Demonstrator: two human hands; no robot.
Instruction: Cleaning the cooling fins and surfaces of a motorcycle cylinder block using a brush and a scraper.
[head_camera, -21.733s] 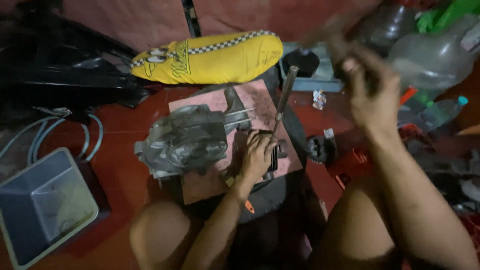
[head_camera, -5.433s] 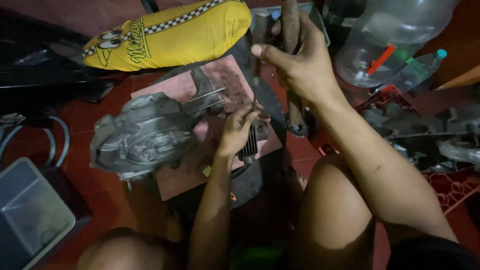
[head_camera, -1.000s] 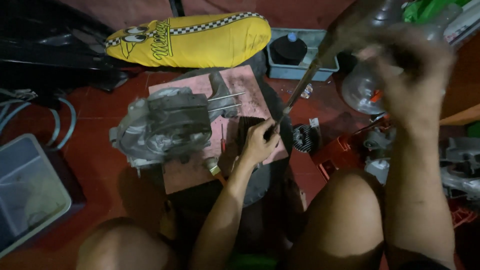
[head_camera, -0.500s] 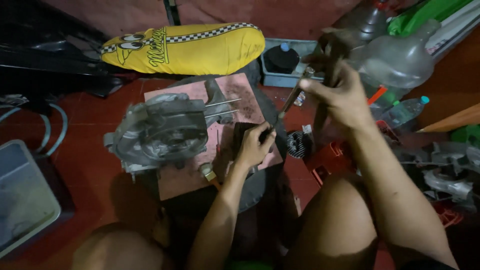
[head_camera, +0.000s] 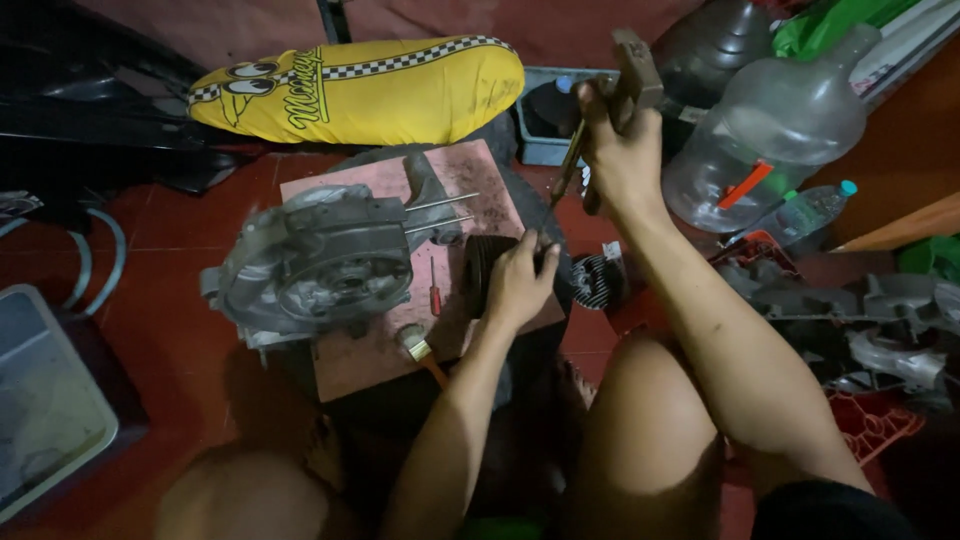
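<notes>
While your left hand (head_camera: 518, 282) steadies the dark ribbed metal cylinder (head_camera: 484, 268), keep your right hand (head_camera: 618, 160) clenched firmly around the raised wooden-handled hammer (head_camera: 622, 82), striking squarely.

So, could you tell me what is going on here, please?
A person sits on the floor over a pink board. Their left hand steadies a dark ribbed cylinder and a rod set against it, while the right hand holds a hammer raised above. A grey engine case lies alongside.

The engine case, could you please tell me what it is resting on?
The engine case sits on a pink board, beside a small red screwdriver. Whatever lies under the board is hidden in shadow.
</notes>
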